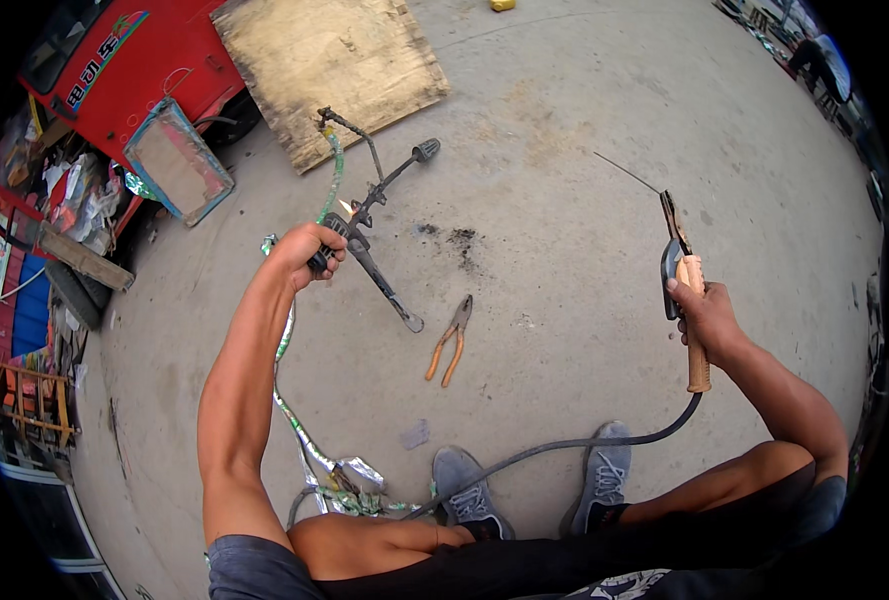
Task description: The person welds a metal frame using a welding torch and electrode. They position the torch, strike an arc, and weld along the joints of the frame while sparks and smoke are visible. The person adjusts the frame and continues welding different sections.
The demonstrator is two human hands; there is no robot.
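Gripping one end of the handlebar (371, 268), the left hand (312, 252) is left of centre in the frame, fingers clamped round the black grip. The handlebar slants toward the upper middle. At the right of the frame, the right hand (709, 318) has its fingers wrapped round the tan holder (692, 272). The rod (626, 172) extends from the holder toward the upper left, its tip well apart from the handlebar. The cable (564, 443) leaves the holder's lower end. Pliers (460, 322) lie on concrete (564, 350), near centre.
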